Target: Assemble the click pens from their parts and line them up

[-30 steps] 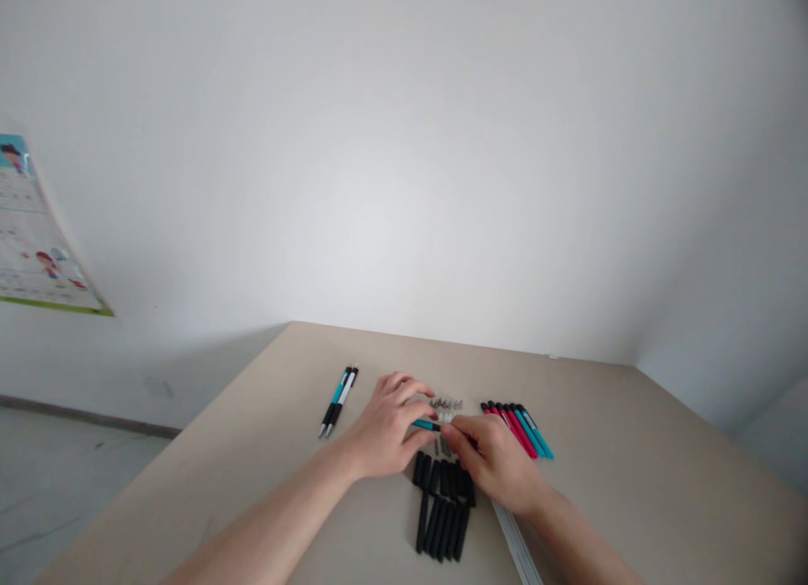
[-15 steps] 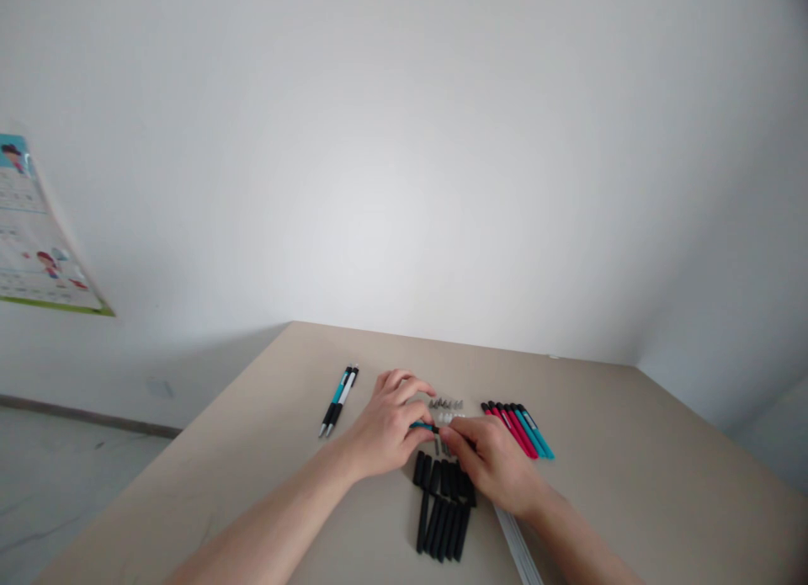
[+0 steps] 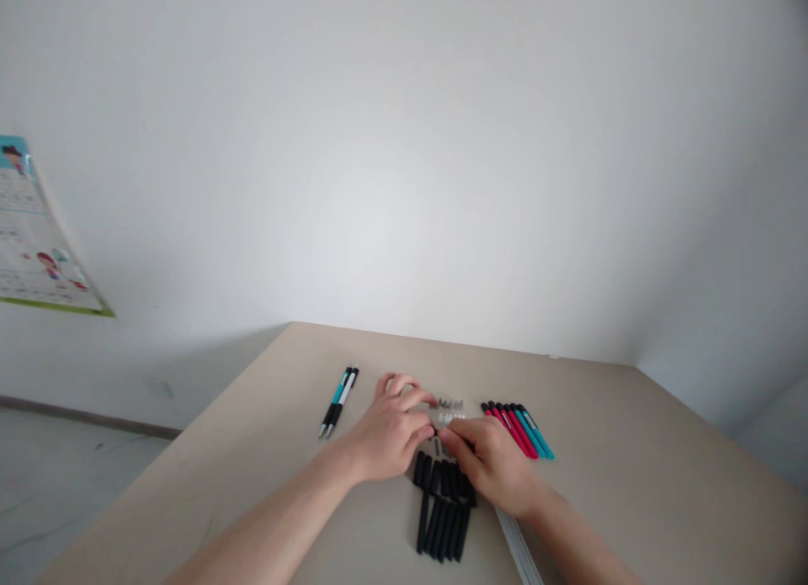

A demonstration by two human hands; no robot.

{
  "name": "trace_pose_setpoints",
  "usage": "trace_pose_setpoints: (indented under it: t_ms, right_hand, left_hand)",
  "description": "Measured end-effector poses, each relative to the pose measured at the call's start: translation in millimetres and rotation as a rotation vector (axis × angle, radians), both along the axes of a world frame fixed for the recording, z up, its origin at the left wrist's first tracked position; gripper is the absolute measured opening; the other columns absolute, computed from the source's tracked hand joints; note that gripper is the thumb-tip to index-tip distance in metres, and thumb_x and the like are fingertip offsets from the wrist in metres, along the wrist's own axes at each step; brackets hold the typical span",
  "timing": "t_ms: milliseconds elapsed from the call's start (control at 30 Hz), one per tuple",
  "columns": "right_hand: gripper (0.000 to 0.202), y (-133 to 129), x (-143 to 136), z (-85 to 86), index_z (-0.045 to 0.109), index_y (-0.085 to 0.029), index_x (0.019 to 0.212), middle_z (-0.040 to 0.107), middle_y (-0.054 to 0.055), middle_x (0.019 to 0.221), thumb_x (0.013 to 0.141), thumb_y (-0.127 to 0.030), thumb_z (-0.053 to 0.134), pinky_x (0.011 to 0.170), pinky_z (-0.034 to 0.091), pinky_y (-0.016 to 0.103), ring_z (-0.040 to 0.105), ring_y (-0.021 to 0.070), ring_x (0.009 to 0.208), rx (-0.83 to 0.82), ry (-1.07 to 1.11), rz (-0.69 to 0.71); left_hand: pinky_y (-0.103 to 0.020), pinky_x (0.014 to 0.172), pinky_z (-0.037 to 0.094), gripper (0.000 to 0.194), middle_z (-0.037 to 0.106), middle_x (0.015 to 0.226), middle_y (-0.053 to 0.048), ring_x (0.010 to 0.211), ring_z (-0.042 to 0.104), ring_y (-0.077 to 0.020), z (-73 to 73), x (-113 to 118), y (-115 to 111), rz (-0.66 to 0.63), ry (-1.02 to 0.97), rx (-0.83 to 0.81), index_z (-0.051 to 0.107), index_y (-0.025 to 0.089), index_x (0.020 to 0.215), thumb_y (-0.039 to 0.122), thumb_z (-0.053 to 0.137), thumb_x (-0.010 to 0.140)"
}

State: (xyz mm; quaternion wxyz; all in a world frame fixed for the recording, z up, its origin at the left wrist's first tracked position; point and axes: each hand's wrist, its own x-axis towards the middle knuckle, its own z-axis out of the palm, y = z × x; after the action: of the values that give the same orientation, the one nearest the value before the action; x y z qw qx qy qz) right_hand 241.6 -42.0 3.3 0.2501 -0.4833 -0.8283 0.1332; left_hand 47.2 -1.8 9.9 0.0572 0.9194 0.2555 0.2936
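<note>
My left hand (image 3: 392, 429) is closed in a pinch around a pen barrel, its teal body now covered by the fingers and a small black end (image 3: 435, 432) showing at the fingertips. Facing it, my right hand (image 3: 496, 465) is closed too, thumb and forefinger pressed at that black end; whatever else it grips is hidden. Just below the hands lie several short black grips (image 3: 445, 480) and a row of longer black tubes (image 3: 445, 530). Small metal pieces (image 3: 451, 404) and white plastic bits (image 3: 449, 417) lie in rows beyond the fingertips.
Two assembled pens (image 3: 341, 400), one teal and one white, lie to the left. Pink barrels (image 3: 518, 435) and teal barrels (image 3: 536, 435) are lined up at right. Thin white rods (image 3: 518, 547) run beneath my right forearm. A wall (image 3: 404, 189) borders the table's far edge.
My left hand has turned and lowered its thumb and forefinger slightly, so the teal barrel seen between them before is now covered. My right hand has stayed almost still.
</note>
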Motion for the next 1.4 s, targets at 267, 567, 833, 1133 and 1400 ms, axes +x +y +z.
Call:
trace_pose_setpoints:
  t_ms: [267,567,833,1133,1400]
  right_hand:
    - [0.039,1,0,0.8,0.046,-0.019,0.062,0.049,-0.001,0.055,0.097,-0.032,0.037,0.053,0.027,0.024,0.044,0.0108,0.052,0.002,-0.013,0.002]
    - [0.044,-1,-2,2.9,0.044,-0.019,0.057,0.041,-0.003,0.049,0.097,-0.036,0.036,0.050,0.021,0.026,0.036,0.0098,0.047,0.052,-0.067,-0.076]
    - [0.042,9,14,5.7,0.053,-0.019,0.061,0.051,-0.002,0.051,0.094,-0.041,0.039,0.050,0.027,0.023,0.044,0.0117,0.049,0.084,0.040,-0.292]
    - [0.011,0,23,19.7,0.066,-0.021,0.080,0.058,-0.003,0.055,0.069,-0.023,0.066,0.053,0.028,0.023,0.051,0.0126,0.053,-0.198,-0.169,-0.110]
    - [0.029,-5,23,23.4,0.067,-0.023,0.085,0.053,-0.006,0.056,0.058,-0.025,0.077,0.048,0.022,0.021,0.045,0.0100,0.050,-0.295,-0.192,-0.051]
  left_hand:
    - [-0.047,0.099,0.031,0.015,0.059,0.117,-0.004,0.113,0.040,-0.0253,-2.6,0,2,0.037,-0.004,0.010,0.067,0.019,0.077,0.019,0.056,0.087]
    - [-0.046,0.099,0.032,0.018,0.060,0.110,-0.005,0.113,0.041,-0.0258,-0.4,2,0,0.045,-0.061,0.023,0.065,0.018,0.071,0.016,0.057,0.087]
    - [-0.025,0.074,0.045,0.014,0.058,0.089,-0.003,0.081,0.058,-0.0157,-12.1,0,9,0.120,-0.041,-0.227,0.060,0.017,0.086,0.010,0.048,0.090]
    - [-0.025,0.074,0.045,0.018,0.061,0.093,-0.002,0.083,0.060,-0.0166,-14.1,-1,8,0.150,0.048,-0.213,0.060,0.020,0.095,0.014,0.044,0.092]
    - [-0.026,0.072,0.045,0.017,0.063,0.089,-0.002,0.081,0.060,-0.0173,-14.6,-1,8,0.158,0.077,-0.220,0.062,0.020,0.089,0.014,0.046,0.090]
